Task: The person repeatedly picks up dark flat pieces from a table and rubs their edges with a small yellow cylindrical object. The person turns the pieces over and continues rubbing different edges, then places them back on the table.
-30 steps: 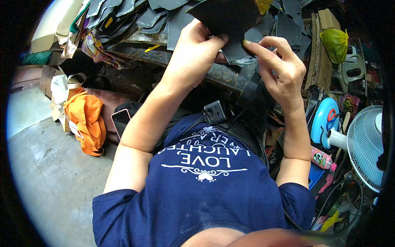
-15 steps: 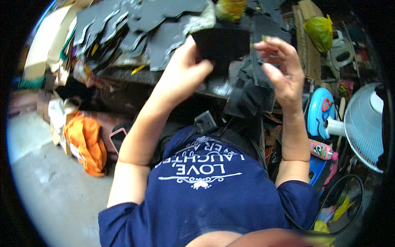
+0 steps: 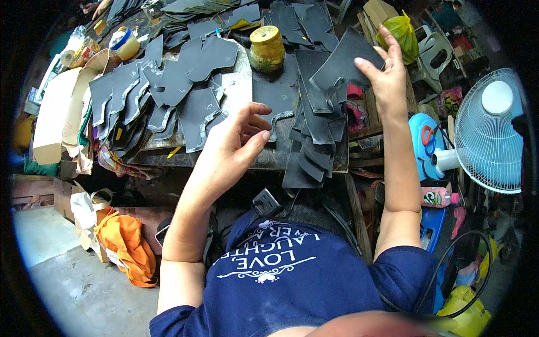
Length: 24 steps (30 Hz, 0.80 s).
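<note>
My left hand (image 3: pixel 238 146) hovers over the front of the work table, its fingers loosely curled and apart, with nothing in them. My right hand (image 3: pixel 390 73) is at the table's right side, open, its fingers spread. Its thumb lies over the right end of a large dark, flat cut piece (image 3: pixel 337 64). That piece lies across a stack of similar dark pieces (image 3: pixel 314 132), its right end reaching past the table edge. Between my hands is another dark piece (image 3: pixel 278 95) with a shiny curved strip along its edge.
Overlapping dark cut pieces (image 3: pixel 120 92) cover the table's left side. A yellow-stained pot (image 3: pixel 267 49) stands behind my left hand; a lidded jar (image 3: pixel 124 44) is farther left. Right of the table are a white fan (image 3: pixel 488 129), a pink bottle (image 3: pixel 439 197) and a green bag (image 3: pixel 400 36).
The dark piece has gone from my left hand to the stack at the right, under my right thumb. My left hand is now empty. The view has tipped to show more table.
</note>
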Each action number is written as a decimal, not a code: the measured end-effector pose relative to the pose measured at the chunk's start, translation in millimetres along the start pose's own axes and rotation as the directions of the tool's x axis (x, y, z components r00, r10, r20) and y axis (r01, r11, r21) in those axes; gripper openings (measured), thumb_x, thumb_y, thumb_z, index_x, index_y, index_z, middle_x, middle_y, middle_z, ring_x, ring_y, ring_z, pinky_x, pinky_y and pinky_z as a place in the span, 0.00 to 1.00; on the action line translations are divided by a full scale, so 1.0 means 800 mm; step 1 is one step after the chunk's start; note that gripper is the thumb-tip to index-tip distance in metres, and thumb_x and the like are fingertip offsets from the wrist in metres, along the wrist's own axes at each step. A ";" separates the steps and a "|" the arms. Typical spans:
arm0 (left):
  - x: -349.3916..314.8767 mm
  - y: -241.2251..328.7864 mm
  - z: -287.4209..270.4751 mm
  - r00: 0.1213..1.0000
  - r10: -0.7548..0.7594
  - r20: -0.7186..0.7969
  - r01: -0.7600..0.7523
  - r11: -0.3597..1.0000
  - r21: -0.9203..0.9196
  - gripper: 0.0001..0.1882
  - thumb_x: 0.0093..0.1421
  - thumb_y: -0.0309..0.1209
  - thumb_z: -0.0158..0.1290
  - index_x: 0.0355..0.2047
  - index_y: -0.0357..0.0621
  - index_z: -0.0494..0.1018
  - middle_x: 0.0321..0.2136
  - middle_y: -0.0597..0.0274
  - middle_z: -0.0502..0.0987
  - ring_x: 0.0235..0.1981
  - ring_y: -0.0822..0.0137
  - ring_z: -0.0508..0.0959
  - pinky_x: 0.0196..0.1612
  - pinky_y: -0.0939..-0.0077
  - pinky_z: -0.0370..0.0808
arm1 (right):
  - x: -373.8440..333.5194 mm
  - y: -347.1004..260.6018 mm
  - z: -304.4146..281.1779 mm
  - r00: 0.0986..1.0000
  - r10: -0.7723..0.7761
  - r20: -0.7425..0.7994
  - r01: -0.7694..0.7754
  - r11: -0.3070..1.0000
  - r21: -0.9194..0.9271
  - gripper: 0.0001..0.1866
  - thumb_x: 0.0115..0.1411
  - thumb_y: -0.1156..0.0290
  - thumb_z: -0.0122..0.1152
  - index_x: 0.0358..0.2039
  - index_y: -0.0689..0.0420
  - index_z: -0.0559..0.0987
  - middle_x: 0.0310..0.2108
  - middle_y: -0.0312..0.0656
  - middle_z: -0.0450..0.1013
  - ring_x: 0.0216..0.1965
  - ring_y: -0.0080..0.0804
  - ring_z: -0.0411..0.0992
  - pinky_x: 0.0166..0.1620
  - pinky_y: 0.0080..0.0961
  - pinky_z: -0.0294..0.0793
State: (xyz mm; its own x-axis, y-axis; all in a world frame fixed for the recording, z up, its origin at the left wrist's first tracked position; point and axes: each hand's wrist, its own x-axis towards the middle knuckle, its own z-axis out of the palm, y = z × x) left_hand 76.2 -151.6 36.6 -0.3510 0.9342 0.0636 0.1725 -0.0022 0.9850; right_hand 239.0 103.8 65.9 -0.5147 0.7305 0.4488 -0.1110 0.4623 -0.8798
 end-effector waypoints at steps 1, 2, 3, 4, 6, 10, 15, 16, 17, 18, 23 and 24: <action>0.002 0.002 -0.001 1.000 0.023 -0.012 -0.022 0.999 0.036 0.18 0.61 0.24 0.53 0.52 0.39 0.68 0.38 0.56 0.78 0.40 0.68 0.79 0.44 0.73 0.76 | 0.013 0.006 -0.006 0.999 0.048 0.024 -0.049 0.999 0.020 0.42 0.50 0.84 0.66 0.66 0.58 0.60 0.61 0.44 0.63 0.57 0.33 0.64 0.57 0.26 0.71; 0.004 0.003 -0.003 0.999 0.045 -0.028 -0.043 0.996 0.074 0.17 0.61 0.25 0.53 0.51 0.39 0.69 0.39 0.56 0.78 0.41 0.68 0.79 0.44 0.73 0.76 | 0.026 0.015 -0.007 0.999 0.019 0.035 -0.019 1.000 0.004 0.42 0.50 0.85 0.66 0.66 0.58 0.60 0.60 0.45 0.63 0.56 0.32 0.66 0.56 0.26 0.71; 0.007 0.005 -0.002 0.996 0.080 -0.040 -0.077 0.994 0.076 0.17 0.60 0.24 0.54 0.49 0.38 0.70 0.42 0.55 0.77 0.45 0.64 0.78 0.47 0.71 0.75 | 0.037 0.024 -0.004 0.999 -0.009 0.047 0.010 1.000 -0.013 0.42 0.50 0.85 0.65 0.66 0.58 0.60 0.60 0.46 0.63 0.55 0.32 0.67 0.55 0.25 0.72; 0.011 0.006 -0.003 0.993 0.111 -0.034 -0.106 0.985 0.139 0.16 0.60 0.24 0.54 0.50 0.38 0.70 0.43 0.56 0.77 0.47 0.65 0.77 0.49 0.70 0.74 | 0.048 0.031 -0.002 1.000 0.010 0.025 -0.009 0.999 -0.052 0.42 0.50 0.85 0.65 0.66 0.58 0.60 0.59 0.47 0.63 0.53 0.31 0.68 0.54 0.24 0.73; 0.018 0.009 -0.005 0.979 0.202 -0.010 -0.192 0.946 0.260 0.16 0.61 0.24 0.53 0.50 0.38 0.71 0.46 0.59 0.76 0.50 0.68 0.75 0.54 0.68 0.71 | 0.066 0.043 -0.002 0.994 -0.090 0.067 0.091 0.995 -0.026 0.41 0.50 0.84 0.65 0.66 0.57 0.61 0.58 0.49 0.63 0.52 0.31 0.69 0.53 0.23 0.73; 0.025 0.012 -0.011 0.980 0.197 -0.020 -0.180 0.929 0.324 0.16 0.60 0.25 0.54 0.49 0.40 0.72 0.47 0.60 0.77 0.51 0.66 0.75 0.55 0.65 0.70 | 0.099 0.059 -0.005 0.980 0.066 0.189 -0.065 0.998 -0.012 0.40 0.51 0.81 0.65 0.65 0.54 0.63 0.61 0.45 0.62 0.55 0.33 0.66 0.55 0.24 0.70; 0.037 0.017 -0.017 0.968 0.243 -0.058 -0.200 0.893 0.402 0.16 0.59 0.26 0.55 0.48 0.40 0.73 0.47 0.58 0.77 0.50 0.64 0.76 0.54 0.64 0.71 | 0.094 0.101 0.015 0.936 0.124 0.330 -0.031 0.962 -0.272 0.45 0.49 0.77 0.68 0.67 0.48 0.60 0.37 0.36 0.74 0.36 0.24 0.71 0.43 0.22 0.72; 0.039 0.017 -0.019 0.963 0.263 -0.061 -0.210 0.870 0.445 0.16 0.59 0.26 0.55 0.48 0.41 0.73 0.46 0.58 0.77 0.50 0.63 0.76 0.54 0.64 0.71 | 0.091 0.108 0.018 0.957 0.034 0.289 0.085 0.916 -0.391 0.46 0.47 0.73 0.70 0.67 0.45 0.61 0.31 0.35 0.75 0.29 0.24 0.72 0.38 0.23 0.72; 0.042 0.018 -0.022 0.956 0.286 -0.063 -0.220 0.844 0.489 0.16 0.59 0.26 0.56 0.48 0.41 0.73 0.46 0.57 0.77 0.50 0.62 0.76 0.53 0.64 0.71 | 0.086 0.114 0.019 0.967 0.032 0.252 0.084 0.896 -0.435 0.46 0.47 0.70 0.71 0.67 0.43 0.60 0.33 0.38 0.76 0.31 0.27 0.73 0.39 0.25 0.73; 0.045 0.017 -0.025 0.946 0.318 -0.065 -0.238 0.816 0.527 0.16 0.59 0.27 0.56 0.48 0.41 0.73 0.46 0.56 0.77 0.49 0.61 0.76 0.53 0.64 0.72 | 0.083 0.117 0.018 0.971 0.025 0.239 0.089 0.886 -0.456 0.46 0.47 0.70 0.70 0.67 0.43 0.60 0.34 0.39 0.77 0.32 0.28 0.73 0.39 0.26 0.73; 0.090 0.012 -0.052 0.846 0.522 -0.106 -0.268 0.589 0.763 0.16 0.56 0.30 0.57 0.45 0.42 0.73 0.41 0.51 0.75 0.46 0.51 0.74 0.50 0.64 0.71 | 0.076 0.105 0.015 0.978 0.028 0.206 0.076 0.873 -0.482 0.42 0.51 0.66 0.68 0.66 0.41 0.62 0.44 0.46 0.78 0.40 0.34 0.76 0.45 0.31 0.75; 0.108 0.009 -0.055 0.827 0.550 -0.117 -0.270 0.572 0.775 0.16 0.56 0.31 0.57 0.45 0.42 0.73 0.41 0.51 0.75 0.47 0.51 0.74 0.52 0.64 0.70 | 0.076 0.098 0.016 0.981 0.062 0.186 0.046 0.852 -0.522 0.41 0.51 0.65 0.68 0.66 0.42 0.63 0.44 0.46 0.78 0.41 0.35 0.76 0.47 0.32 0.75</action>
State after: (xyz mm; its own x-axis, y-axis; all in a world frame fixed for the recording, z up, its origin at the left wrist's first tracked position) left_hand 6.6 -86.7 56.0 -0.3033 0.7296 0.6129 0.9064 0.0223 0.4219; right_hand 187.7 178.3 22.3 -0.6698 0.6513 0.3567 0.3261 0.6895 -0.6467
